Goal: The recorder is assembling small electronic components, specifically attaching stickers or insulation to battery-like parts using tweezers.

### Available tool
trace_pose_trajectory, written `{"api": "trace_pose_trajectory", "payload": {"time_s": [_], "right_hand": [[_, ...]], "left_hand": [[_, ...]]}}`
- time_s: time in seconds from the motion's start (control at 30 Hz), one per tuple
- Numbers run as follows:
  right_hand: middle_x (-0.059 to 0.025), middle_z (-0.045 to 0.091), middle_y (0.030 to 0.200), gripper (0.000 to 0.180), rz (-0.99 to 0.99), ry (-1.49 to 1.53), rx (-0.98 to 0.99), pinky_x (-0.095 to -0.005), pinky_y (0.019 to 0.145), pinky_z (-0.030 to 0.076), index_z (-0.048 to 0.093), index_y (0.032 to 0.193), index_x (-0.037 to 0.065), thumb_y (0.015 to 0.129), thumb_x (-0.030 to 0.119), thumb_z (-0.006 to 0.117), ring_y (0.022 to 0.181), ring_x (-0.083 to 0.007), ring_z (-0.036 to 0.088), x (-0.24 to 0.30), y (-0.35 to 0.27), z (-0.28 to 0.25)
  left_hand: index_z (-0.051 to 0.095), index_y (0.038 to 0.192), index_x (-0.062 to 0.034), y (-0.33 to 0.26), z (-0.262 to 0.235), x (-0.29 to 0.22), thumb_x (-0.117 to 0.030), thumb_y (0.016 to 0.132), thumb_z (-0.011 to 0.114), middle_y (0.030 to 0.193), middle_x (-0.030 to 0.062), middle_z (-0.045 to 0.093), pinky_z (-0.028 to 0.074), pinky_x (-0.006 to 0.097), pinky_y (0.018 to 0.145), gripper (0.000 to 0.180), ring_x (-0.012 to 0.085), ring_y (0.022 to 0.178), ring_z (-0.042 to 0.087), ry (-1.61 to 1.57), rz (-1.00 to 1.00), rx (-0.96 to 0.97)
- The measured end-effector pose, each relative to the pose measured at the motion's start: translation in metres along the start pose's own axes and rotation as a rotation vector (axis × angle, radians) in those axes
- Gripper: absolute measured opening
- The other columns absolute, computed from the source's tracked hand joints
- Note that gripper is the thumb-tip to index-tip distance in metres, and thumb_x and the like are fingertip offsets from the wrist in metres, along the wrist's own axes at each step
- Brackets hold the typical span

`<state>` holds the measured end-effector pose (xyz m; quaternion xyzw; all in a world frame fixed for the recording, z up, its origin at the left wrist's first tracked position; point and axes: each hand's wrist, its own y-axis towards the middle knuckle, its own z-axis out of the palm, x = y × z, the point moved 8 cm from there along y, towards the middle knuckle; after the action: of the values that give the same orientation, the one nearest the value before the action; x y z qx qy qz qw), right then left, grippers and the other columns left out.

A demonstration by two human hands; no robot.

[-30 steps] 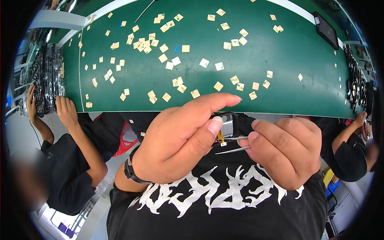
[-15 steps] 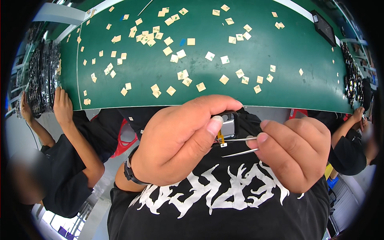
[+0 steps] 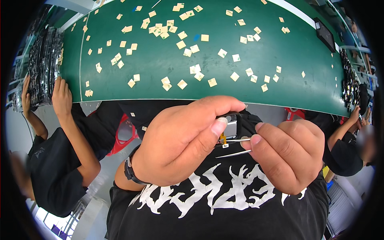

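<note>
My left hand is closed around a small black-framed electronic device, thumb across its near side and index finger over the top. A silvery grey block shows inside the frame. From the lower end comes a short orange flex cable with a small white tab. My right hand pinches metal tweezers, their tips pointing left and spread apart. The upper prong reaches the cable beside the white tab; whether it touches cannot be told. The lower prong hangs below, apart from the device.
Beyond my hands stretches a green table scattered with many small cream squares. A black flat box lies at its far right edge. Stacked dark shiny parts stand at the left, touched by a co-worker's hands. Another person's hand is at right.
The tweezers and my right hand have shifted slightly left. My left hand keeps its hold on the device. The table appears a little higher in view, and the left co-worker's arms have moved slightly.
</note>
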<state>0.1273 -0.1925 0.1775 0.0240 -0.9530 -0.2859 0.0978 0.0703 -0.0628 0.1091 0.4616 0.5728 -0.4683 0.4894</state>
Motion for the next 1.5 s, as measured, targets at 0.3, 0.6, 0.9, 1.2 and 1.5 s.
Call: {"api": "trace_pose_trajectory", "payload": {"time_s": [0.3,0.6,0.9,1.2,1.5], "right_hand": [[-0.008,0.064,0.068,0.028,-0.022,0.029,0.001,-0.0275,0.047,0.034,0.067,0.088,0.002,0.068,0.013,0.083,0.052,-0.0157,0.051,0.004,0.003,0.005],[-0.0086,0.064,0.072,0.034,-0.091,0.08,0.076,-0.0294,0.051,0.035,0.065,0.097,-0.003,0.067,0.008,0.078,0.053,-0.0146,0.048,0.006,0.0,0.015],[-0.008,0.062,0.069,0.036,-0.015,0.038,0.095,-0.0307,0.053,0.038,0.067,0.097,0.001,0.064,0.01,0.077,0.055,-0.0178,0.05,0.005,0.0,0.019],[-0.011,0.064,0.071,0.033,0.052,-0.064,0.103,-0.0278,0.046,0.035,0.066,0.096,-0.002,0.068,0.01,0.077,0.052,-0.0167,0.051,0.011,0.0,0.014],[-0.0105,0.063,0.07,0.033,0.057,-0.02,0.067,-0.0279,0.046,0.035,0.066,0.096,-0.002,0.068,0.011,0.078,0.051,-0.0156,0.05,0.011,-0.003,0.015]], "left_hand": [[0.063,0.125,0.0051,-0.003,-0.005,0.0,-0.014,0.101,0.046,0.084,0.005,0.068,0.045,0.021,0.054,0.035,0.0051,0.057,0.055,0.02,0.084,-0.002],[0.063,0.128,0.0027,-0.002,-0.008,0.009,-0.011,0.102,0.046,0.077,0.0027,0.065,0.043,0.02,0.052,0.034,0.0044,0.055,0.054,0.052,0.037,0.037],[0.064,0.126,0.0028,0.002,-0.007,0.02,-0.017,0.104,0.046,0.078,0.0002,0.065,0.042,0.019,0.051,0.035,0.0031,0.055,0.052,-0.032,-0.031,0.068],[0.064,0.125,0.0028,0.0,-0.004,0.021,-0.021,0.104,0.045,0.105,0.0059,0.069,0.045,0.018,0.055,0.037,0.0022,0.064,0.055,-0.058,-0.077,0.041],[0.064,0.125,0.0035,-0.002,0.0,0.021,-0.023,0.105,0.044,0.106,0.0071,0.069,0.044,0.017,0.055,0.038,0.0024,0.064,0.055,-0.085,-0.12,0.035]]}}
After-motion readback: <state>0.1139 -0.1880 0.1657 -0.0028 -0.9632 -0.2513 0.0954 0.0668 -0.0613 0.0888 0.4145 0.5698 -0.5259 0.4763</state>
